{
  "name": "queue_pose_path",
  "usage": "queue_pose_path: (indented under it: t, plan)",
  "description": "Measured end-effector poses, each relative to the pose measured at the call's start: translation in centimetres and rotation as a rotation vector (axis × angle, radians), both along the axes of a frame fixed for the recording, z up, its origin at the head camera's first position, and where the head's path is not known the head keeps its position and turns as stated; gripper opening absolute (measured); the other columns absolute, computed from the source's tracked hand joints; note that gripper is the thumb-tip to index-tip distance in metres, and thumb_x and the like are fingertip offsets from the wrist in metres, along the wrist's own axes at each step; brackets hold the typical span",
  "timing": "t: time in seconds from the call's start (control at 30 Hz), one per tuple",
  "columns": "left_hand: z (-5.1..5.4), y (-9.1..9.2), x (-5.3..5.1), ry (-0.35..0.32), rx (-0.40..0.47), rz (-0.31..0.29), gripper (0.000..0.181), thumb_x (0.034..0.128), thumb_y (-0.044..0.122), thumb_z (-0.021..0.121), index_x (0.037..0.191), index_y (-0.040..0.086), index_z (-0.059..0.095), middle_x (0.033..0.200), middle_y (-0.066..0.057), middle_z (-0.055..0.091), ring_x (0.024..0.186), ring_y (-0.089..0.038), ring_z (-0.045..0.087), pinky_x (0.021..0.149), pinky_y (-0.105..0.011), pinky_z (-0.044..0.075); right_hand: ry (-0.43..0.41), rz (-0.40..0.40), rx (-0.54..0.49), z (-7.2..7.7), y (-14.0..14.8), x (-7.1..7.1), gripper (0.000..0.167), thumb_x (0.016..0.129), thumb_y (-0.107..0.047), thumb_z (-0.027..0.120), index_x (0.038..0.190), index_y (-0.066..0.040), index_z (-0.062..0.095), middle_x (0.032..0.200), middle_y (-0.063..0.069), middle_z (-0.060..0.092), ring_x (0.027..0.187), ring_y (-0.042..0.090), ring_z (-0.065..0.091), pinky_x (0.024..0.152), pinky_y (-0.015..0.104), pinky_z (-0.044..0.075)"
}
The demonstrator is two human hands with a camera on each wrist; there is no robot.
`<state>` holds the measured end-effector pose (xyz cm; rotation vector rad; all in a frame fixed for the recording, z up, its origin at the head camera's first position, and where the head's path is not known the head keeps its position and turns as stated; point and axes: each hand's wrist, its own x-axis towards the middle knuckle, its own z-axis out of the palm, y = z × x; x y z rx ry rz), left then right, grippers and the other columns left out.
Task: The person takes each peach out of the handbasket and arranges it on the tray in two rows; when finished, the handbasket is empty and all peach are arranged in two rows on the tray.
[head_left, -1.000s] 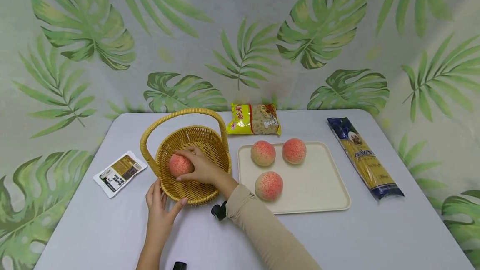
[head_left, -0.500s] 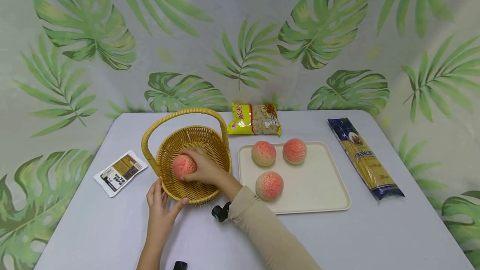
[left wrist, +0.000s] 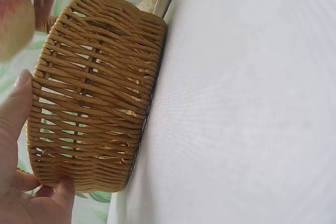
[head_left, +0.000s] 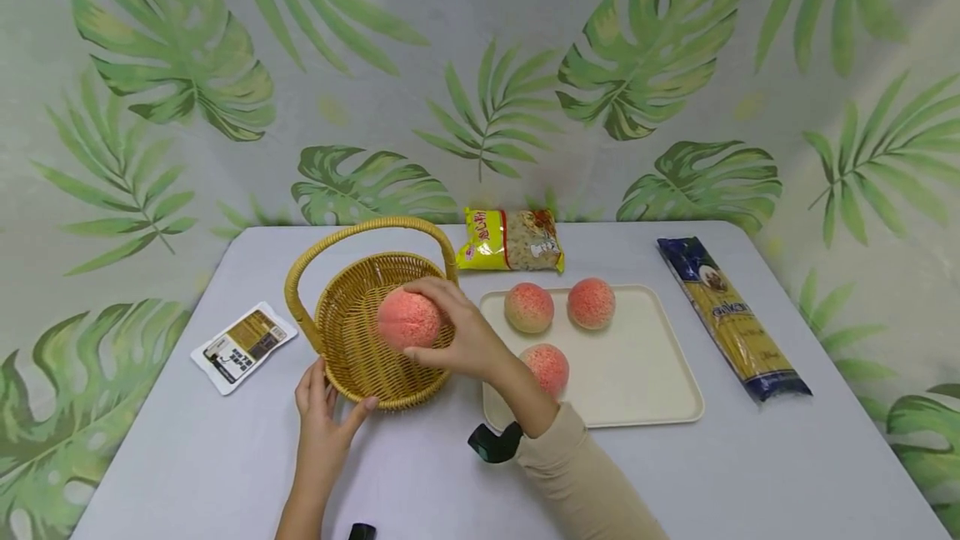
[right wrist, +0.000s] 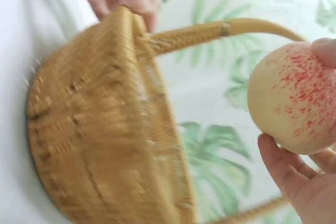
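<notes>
A peach (head_left: 407, 320) with a red-speckled skin is held by my right hand (head_left: 467, 335), between fingers and thumb, over the right part of the wicker basket (head_left: 384, 403). In the right wrist view the held peach (right wrist: 294, 98) appears outside the basket's rim, clear of it. My left hand (head_left: 324, 411) grips the basket's near left side, its thumb along the front and its fingers by the foot of the handle. Three more peaches lie on the cream tray (head_left: 626, 377): one back left (head_left: 528, 307), one back middle (head_left: 591, 303), and one in front (head_left: 547, 368), partly hidden by my right forearm.
A yellow food packet (head_left: 512, 240) lies behind the tray. To the right is a blue-ended noodle pack (head_left: 733, 319). A white pouch (head_left: 243, 347) lies left of the basket. The arched basket handle (head_left: 367, 225) rises over the basket. A patterned cloth hangs behind the table.
My right hand has lifted the peach up out of the basket's bowl and moved it rightward. The left hand and the basket stay in place.
</notes>
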<state>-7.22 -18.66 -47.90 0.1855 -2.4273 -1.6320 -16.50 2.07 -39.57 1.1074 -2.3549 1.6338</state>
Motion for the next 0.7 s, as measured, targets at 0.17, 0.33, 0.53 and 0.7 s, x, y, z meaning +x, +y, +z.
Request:
queue_pose_path:
  t: [0.17, 0.33, 0.53, 0.7]
  plan:
    - [0.0, 0.0, 0.0, -0.001, 0.000, -0.005, 0.097, 0.0755, 0.017, 0.073, 0.144, 0.005, 0.005, 0.139, -0.017, 0.004, 0.129, -0.030, 0.018, 0.105, -0.019, 0.021, 0.058, -0.052, -0.113, 2.5, 4.2, 1.6, 0.066, 0.066, -0.004, 0.077, 0.125, -0.007, 0.047, 0.128, 0.007, 0.041, 0.112, 0.022, 0.044, 0.088, 0.038, 0.049]
    - [0.0, -0.1, 0.1, 0.002, -0.004, -0.008, 0.097, 0.0757, 0.019, 0.073, 0.144, 0.004, 0.005, 0.139, -0.018, 0.004, 0.129, -0.031, 0.019, 0.105, -0.019, 0.022, 0.142, -0.158, -0.165, 3.5, 8.5, 3.2, 0.066, 0.060, 0.010, 0.072, 0.120, 0.008, 0.044, 0.123, 0.021, 0.042, 0.113, 0.023, 0.041, 0.091, 0.031, 0.047]
    - [-0.2, -0.2, 0.0, 0.011, -0.007, -0.017, 0.097, 0.0756, 0.020, 0.073, 0.144, 0.005, 0.005, 0.139, -0.018, 0.004, 0.129, -0.032, 0.019, 0.105, -0.016, 0.021, 0.115, -0.242, -0.221, 0.7, 13.0, 3.8, 0.070, 0.059, 0.021, 0.067, 0.122, 0.013, 0.040, 0.122, 0.026, 0.037, 0.113, 0.014, 0.041, 0.095, 0.019, 0.041]
    - [-0.2, -0.2, 0.1, 0.005, -0.014, -0.012, 0.097, 0.0759, 0.022, 0.072, 0.144, 0.006, 0.005, 0.139, -0.018, 0.004, 0.129, -0.032, 0.019, 0.105, -0.018, 0.021, 0.038, -0.425, -0.134, -2.0, 15.8, 4.8, 0.072, 0.061, 0.019, 0.069, 0.125, 0.012, 0.037, 0.123, 0.026, 0.036, 0.110, 0.006, 0.040, 0.090, 0.010, 0.040]
